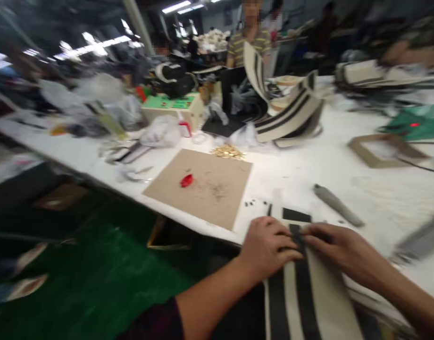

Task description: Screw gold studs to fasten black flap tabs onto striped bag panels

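Note:
A long cream panel with dark stripes [330, 293] runs from the white table toward the bottom edge of the head view. My left hand [270, 243] rests on its upper left part, fingers bent together over the stripes. On the upper right part, my right hand [330, 241] has thumb and fingers pinched at the edge of a dark stripe. The two hands' fingertips are close together. Whatever is between the right fingertips is too small to make out. A dark piece [296, 215] lies just beyond the hands.
On the white table [291, 174] lie a brown board [203, 208] with a red item [186, 180], gold pieces [228, 151] and a grey tool [337, 205]. Striped panels [291, 113] are piled behind. A person [250, 42] is across the table.

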`<state>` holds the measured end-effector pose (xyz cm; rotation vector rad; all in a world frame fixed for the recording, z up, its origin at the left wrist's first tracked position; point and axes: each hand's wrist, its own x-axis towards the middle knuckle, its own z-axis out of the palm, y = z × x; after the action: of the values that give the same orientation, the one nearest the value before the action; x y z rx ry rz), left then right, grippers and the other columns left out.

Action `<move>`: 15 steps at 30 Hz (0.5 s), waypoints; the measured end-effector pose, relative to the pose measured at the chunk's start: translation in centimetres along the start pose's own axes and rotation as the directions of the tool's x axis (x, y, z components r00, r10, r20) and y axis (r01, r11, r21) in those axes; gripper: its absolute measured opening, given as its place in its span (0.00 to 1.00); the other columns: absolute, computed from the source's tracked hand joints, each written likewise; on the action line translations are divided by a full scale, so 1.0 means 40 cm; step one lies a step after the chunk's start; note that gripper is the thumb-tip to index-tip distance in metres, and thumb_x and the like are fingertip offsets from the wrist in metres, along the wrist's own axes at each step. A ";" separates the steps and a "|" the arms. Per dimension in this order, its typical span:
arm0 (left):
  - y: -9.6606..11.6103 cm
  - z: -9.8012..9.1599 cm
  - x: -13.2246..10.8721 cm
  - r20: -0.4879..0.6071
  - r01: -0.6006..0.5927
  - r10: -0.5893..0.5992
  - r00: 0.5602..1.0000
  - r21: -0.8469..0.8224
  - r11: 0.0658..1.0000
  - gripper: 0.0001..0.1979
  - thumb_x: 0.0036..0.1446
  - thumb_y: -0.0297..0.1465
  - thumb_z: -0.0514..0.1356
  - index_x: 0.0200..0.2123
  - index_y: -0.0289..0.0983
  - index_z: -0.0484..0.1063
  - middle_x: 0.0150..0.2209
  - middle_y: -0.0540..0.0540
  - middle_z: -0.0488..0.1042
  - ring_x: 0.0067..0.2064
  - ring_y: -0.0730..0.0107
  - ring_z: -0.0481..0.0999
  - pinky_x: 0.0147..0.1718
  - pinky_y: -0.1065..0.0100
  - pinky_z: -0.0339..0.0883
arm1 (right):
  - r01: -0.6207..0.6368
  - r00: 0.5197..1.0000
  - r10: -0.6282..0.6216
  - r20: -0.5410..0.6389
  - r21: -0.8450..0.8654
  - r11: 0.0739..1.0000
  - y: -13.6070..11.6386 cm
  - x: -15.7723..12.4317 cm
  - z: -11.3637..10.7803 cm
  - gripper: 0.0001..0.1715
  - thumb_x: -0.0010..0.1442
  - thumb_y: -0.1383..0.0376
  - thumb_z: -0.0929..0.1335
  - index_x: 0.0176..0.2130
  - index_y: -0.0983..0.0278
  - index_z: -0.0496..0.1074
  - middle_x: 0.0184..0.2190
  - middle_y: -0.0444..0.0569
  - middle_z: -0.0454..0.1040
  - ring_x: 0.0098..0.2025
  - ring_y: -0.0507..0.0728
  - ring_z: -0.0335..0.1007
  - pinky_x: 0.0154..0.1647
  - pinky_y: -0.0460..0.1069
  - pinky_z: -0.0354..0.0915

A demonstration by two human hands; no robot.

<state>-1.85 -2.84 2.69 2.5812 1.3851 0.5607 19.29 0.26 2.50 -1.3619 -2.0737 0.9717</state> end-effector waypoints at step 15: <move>-0.053 0.126 0.012 -0.213 -0.035 -0.046 0.976 -0.361 0.932 0.07 0.55 0.37 0.74 0.36 0.43 0.82 0.44 0.51 0.83 0.54 0.56 0.74 0.55 0.50 0.65 | -0.084 0.983 0.127 0.130 -0.296 0.951 -0.009 0.009 0.003 0.10 0.68 0.66 0.65 0.39 0.59 0.76 0.39 0.45 0.77 0.41 0.57 0.74 0.43 0.52 0.63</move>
<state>-1.24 -1.06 -2.46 2.2696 1.2075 1.0219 18.86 0.48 2.69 -1.6051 -2.3485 0.8577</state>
